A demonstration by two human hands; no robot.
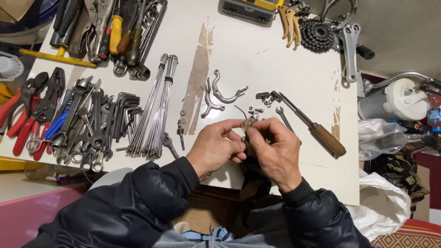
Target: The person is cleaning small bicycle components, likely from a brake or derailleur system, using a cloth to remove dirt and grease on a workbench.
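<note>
Over the front edge of a white worktable (257,59), my left hand (213,147) and my right hand (275,151) meet, fingertips pinched together on a small brownish metal part (248,124) with a thin wire sticking up from it. A dark rag hangs below the hands. Two curved metal brake arms (220,94) lie just beyond my left hand. Small nuts and bolts (257,110) are scattered beyond my right hand.
A wooden-handled screwdriver (317,131) lies to the right, a small spanner (284,117) beside it. Bundles of spokes (156,110), spanners and hex keys (92,124), red pliers (27,110) lie left. Screwdrivers (115,32) sit far left, a sprocket cluster (317,34) far right.
</note>
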